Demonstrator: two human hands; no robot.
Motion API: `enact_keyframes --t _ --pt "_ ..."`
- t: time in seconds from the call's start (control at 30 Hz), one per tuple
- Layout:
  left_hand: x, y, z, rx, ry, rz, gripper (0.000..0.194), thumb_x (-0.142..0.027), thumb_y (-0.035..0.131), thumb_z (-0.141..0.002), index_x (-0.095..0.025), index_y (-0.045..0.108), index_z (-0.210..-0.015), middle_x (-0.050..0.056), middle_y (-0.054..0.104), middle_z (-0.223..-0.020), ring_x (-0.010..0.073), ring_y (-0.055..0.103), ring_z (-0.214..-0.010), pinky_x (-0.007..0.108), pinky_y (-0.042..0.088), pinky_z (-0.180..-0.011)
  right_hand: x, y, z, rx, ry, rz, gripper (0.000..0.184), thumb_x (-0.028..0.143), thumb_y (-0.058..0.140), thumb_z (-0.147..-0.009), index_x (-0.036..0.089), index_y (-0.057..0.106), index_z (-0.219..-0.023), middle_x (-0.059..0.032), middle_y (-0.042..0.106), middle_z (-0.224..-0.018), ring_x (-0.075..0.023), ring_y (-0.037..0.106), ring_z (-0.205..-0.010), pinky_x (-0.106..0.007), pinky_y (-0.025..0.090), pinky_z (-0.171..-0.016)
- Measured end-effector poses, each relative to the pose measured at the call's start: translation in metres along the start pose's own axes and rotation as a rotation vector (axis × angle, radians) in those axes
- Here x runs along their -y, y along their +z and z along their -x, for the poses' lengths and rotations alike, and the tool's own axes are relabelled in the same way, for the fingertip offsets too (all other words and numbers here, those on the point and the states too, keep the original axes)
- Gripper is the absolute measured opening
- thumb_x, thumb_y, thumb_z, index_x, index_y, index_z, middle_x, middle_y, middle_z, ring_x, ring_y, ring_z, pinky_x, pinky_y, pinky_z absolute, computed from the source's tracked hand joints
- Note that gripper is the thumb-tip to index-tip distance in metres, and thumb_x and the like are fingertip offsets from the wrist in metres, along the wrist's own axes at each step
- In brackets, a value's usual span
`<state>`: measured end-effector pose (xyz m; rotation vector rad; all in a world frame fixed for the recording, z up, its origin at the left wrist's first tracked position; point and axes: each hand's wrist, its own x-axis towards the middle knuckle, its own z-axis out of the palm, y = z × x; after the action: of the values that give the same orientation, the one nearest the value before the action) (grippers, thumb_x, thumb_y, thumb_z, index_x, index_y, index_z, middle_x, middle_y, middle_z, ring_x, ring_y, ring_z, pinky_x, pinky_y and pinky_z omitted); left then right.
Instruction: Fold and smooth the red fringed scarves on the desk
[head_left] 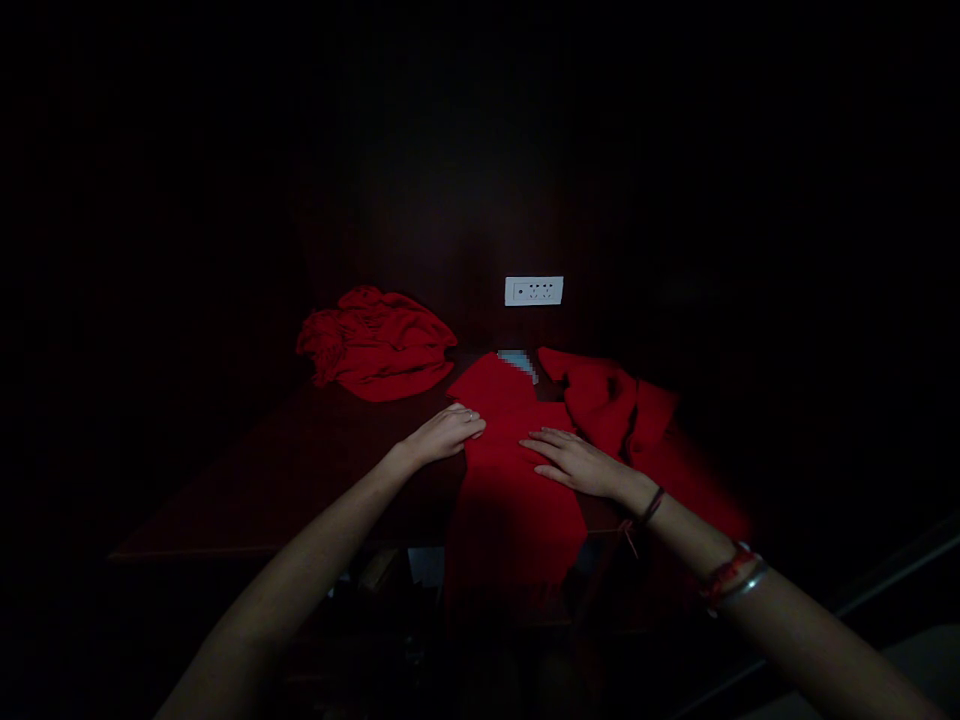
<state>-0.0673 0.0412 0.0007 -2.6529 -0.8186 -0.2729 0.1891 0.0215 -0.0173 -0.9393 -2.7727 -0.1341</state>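
A red scarf (517,490) lies across the table, and its near end hangs over the front edge. My left hand (446,433) is closed at the scarf's left edge, fingers curled onto the fabric. On the scarf's right side my right hand (568,460) rests flat with its fingers spread. Beyond the hands, part of the red cloth lies at an angle. A bunched red fringed scarf (382,345) sits at the back left. More rumpled red cloth (607,400) lies to the right, partly behind my right forearm.
The dark wooden table (300,480) ends in a front edge below the hands. A white socket panel (534,291) is on the wall behind. A small blurred pale-blue item (517,362) lies at the back. Much of the surroundings is too dark to make out.
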Motion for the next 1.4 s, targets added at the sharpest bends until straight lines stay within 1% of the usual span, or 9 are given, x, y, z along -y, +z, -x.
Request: enact_keyframes --t 0.2,0.4,0.53,0.63,0.8,1.0,1.2,1.3,1.4 --pt "0.003 0.003 0.002 0.008 -0.061 -0.034 0.017 -0.006 0.034 -0.073 -0.017 0.047 -0.072 0.002 0.049 -0.073 0.0137 0.043 -0.071 0.025 0.03 -0.07 0.002 0.0 -0.006 -0.023 -0.05 0.025 0.045 0.039 0.029 -0.082 0.022 0.032 -0.123 -0.0073 0.04 -0.123 -0.0207 0.033 -0.113 -0.039 0.031 -0.091" --pt "0.004 -0.011 0.02 0.09 -0.068 0.193 0.018 -0.003 0.038 -0.067 -0.018 0.048 -0.069 0.0 0.052 -0.085 0.0123 0.046 -0.083 0.022 0.031 -0.074 0.009 0.004 0.0 -0.002 -0.039 0.075 0.039 0.031 0.025 -0.084 0.024 0.037 -0.121 -0.0054 0.036 -0.126 -0.0202 0.03 -0.116 -0.038 0.031 -0.091" --pt "0.002 -0.012 0.023 0.088 -0.094 0.268 0.024 -0.001 0.038 -0.066 -0.018 0.05 -0.079 0.0 0.053 -0.094 0.012 0.046 -0.087 0.022 0.031 -0.079 0.007 -0.011 0.009 -0.016 -0.038 0.148 0.04 0.033 0.029 -0.083 0.025 0.035 -0.122 -0.0048 0.039 -0.124 -0.0212 0.026 -0.117 -0.041 0.026 -0.094" --pt "0.001 -0.008 0.019 0.068 -0.092 0.229 0.028 -0.005 0.041 -0.07 -0.02 0.048 -0.093 0.0 0.055 -0.093 0.0121 0.047 -0.086 0.023 0.031 -0.08 -0.004 -0.025 0.028 -0.073 0.123 0.223 0.048 0.043 0.036 -0.078 0.028 0.031 -0.123 -0.0056 0.034 -0.127 -0.0277 0.02 -0.119 -0.05 0.02 -0.092" --pt "0.009 0.0 0.017 0.061 -0.085 0.102 0.022 -0.009 0.042 -0.071 -0.02 0.051 -0.088 0.001 0.054 -0.088 0.0137 0.048 -0.083 0.025 0.031 -0.079 -0.032 -0.027 0.079 -0.005 0.623 0.202 0.071 0.06 0.038 -0.067 0.026 0.021 -0.127 -0.0123 0.02 -0.132 -0.0385 0.016 -0.117 -0.061 0.026 -0.079" --pt "0.019 0.007 0.022 0.065 -0.122 0.141 0.027 -0.003 0.038 -0.066 -0.02 0.052 -0.082 0.001 0.052 -0.081 0.0131 0.048 -0.078 0.024 0.033 -0.074 -0.036 -0.006 0.117 -0.208 0.643 0.153 0.065 0.052 0.032 -0.075 0.026 0.009 -0.13 -0.0031 0.001 -0.137 -0.028 0.0 -0.122 -0.047 0.026 -0.091" --pt "0.029 -0.003 0.025 0.141 -0.168 0.296 0.028 0.0 0.036 -0.062 -0.017 0.053 -0.074 -0.001 0.053 -0.073 0.0117 0.047 -0.071 0.022 0.035 -0.068 -0.039 -0.018 0.114 -0.108 0.715 -0.095 0.068 0.042 0.037 -0.077 0.023 -0.001 -0.13 -0.0094 0.0 -0.136 -0.0256 0.025 -0.117 -0.038 0.032 -0.089" --pt "0.022 -0.013 0.002 0.142 -0.191 0.305 0.029 -0.001 0.034 -0.066 -0.018 0.054 -0.079 0.0 0.056 -0.08 0.0118 0.049 -0.077 0.023 0.035 -0.072 -0.045 -0.033 0.102 -0.086 0.691 -0.202 0.082 0.034 0.049 -0.071 0.022 -0.007 -0.129 -0.0099 0.003 -0.136 -0.0234 0.016 -0.121 -0.036 0.028 -0.093" --pt "0.0 -0.01 -0.032 0.006 -0.225 0.271 0.03 -0.017 0.031 -0.079 -0.02 0.047 -0.105 0.003 0.048 -0.11 0.0138 0.043 -0.1 0.027 0.03 -0.086 -0.052 -0.036 0.088 -0.105 0.686 -0.264 0.09 0.02 0.054 -0.065 0.02 -0.01 -0.129 -0.0099 0.001 -0.136 -0.0209 0.006 -0.122 -0.034 0.022 -0.096"
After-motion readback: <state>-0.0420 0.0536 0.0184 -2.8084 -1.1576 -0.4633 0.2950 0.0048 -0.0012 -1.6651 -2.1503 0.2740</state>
